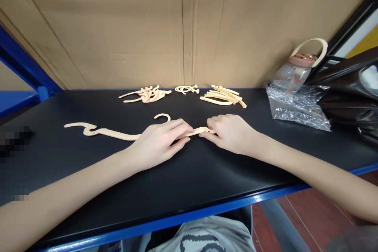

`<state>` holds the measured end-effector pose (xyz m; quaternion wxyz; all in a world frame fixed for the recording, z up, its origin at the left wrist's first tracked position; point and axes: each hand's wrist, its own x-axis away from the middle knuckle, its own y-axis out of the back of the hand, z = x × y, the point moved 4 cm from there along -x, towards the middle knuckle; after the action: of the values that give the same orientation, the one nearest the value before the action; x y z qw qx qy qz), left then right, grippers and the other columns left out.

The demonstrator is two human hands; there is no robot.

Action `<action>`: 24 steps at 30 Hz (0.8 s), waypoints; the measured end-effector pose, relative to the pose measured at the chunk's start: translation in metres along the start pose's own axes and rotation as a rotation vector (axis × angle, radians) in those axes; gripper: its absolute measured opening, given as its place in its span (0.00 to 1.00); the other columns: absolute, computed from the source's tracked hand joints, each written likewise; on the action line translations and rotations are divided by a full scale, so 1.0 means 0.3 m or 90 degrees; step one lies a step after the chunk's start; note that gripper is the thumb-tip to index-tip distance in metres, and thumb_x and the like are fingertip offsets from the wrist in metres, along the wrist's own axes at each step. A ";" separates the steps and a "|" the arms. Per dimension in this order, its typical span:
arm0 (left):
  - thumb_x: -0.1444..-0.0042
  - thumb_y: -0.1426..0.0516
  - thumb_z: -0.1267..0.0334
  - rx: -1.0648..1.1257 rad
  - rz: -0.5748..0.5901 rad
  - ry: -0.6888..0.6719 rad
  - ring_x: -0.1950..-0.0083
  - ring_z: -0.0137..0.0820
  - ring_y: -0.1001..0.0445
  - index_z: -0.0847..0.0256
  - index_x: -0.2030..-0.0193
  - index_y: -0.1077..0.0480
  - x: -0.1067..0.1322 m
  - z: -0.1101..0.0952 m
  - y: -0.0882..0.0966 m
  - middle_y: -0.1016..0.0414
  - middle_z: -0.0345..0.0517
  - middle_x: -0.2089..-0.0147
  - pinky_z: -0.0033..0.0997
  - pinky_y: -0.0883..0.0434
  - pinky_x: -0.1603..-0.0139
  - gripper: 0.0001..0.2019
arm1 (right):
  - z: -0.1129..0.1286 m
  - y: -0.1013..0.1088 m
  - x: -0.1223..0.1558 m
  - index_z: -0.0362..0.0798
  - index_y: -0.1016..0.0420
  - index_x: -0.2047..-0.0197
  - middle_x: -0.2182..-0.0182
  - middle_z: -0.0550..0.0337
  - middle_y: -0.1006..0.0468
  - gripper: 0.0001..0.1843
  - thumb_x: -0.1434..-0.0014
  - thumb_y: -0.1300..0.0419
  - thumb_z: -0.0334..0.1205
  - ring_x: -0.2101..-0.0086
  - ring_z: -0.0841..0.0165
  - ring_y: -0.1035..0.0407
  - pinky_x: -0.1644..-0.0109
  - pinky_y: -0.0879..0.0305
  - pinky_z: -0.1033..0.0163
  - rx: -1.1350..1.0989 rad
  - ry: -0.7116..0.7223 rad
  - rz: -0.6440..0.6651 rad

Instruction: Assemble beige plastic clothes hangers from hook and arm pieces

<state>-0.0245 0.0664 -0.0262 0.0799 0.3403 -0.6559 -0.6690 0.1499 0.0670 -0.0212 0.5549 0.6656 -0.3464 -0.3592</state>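
- Gripping the beige hanger (118, 135) flat on the black worktop (206, 181), the left hand (161, 141) closes its fingers over the bar below the hook (163, 115), apparently to steady it.
- The right hand (233, 134) pinches the hanger's right end, fingers narrow around it, likely for fine control.
- Behind the hanger, curved pieces (152, 95), loose hooks (186, 89) and long bars (223, 96) lie in three piles, seemingly sorted by shape within reach.
- Right of the hanger, bottle (295, 73) and plastic bag (298, 110) sit well apart, presumably out of the way.
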 end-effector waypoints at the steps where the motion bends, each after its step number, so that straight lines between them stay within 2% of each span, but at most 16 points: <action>1: 0.34 0.52 0.61 0.000 0.000 -0.001 0.58 0.28 0.26 0.57 0.52 0.32 -0.001 0.000 0.000 0.26 0.40 0.53 0.25 0.31 0.63 0.10 | 0.000 -0.001 0.002 0.44 0.30 0.66 0.68 0.54 0.23 0.20 0.32 0.54 0.48 0.66 0.63 0.28 0.67 0.48 0.62 0.022 -0.003 -0.001; 9: 0.34 0.52 0.61 0.001 0.024 -0.001 0.53 0.31 0.26 0.57 0.49 0.34 0.002 0.005 -0.008 0.27 0.42 0.49 0.30 0.29 0.55 0.11 | -0.038 0.000 0.005 0.43 0.27 0.63 0.65 0.50 0.22 0.20 0.32 0.54 0.47 0.62 0.58 0.27 0.63 0.40 0.59 0.095 -0.053 0.011; 14: 0.34 0.53 0.60 0.008 0.044 0.009 0.50 0.34 0.28 0.58 0.46 0.36 0.003 0.015 -0.009 0.28 0.44 0.48 0.33 0.29 0.52 0.13 | -0.067 -0.001 -0.002 0.42 0.27 0.60 0.62 0.49 0.22 0.20 0.32 0.54 0.47 0.57 0.56 0.28 0.56 0.37 0.56 0.117 -0.070 0.011; 20: 0.34 0.55 0.59 0.030 0.057 0.114 0.44 0.37 0.33 0.59 0.45 0.37 -0.001 0.078 -0.018 0.31 0.48 0.46 0.40 0.33 0.42 0.15 | -0.104 0.003 -0.017 0.41 0.27 0.57 0.59 0.46 0.22 0.23 0.32 0.55 0.49 0.56 0.56 0.28 0.56 0.34 0.57 0.115 -0.126 0.046; 24: 0.34 0.59 0.61 -0.014 0.036 0.155 0.41 0.39 0.35 0.61 0.43 0.38 0.002 0.122 -0.017 0.34 0.51 0.42 0.44 0.37 0.39 0.18 | -0.155 0.001 -0.029 0.41 0.26 0.58 0.55 0.44 0.23 0.23 0.32 0.55 0.49 0.54 0.56 0.29 0.57 0.34 0.58 0.100 -0.163 0.063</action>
<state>-0.0436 0.0968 -0.0346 0.1815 0.3997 -0.6431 -0.6275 0.1858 0.0972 -0.0142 0.4692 0.6381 -0.4736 -0.3852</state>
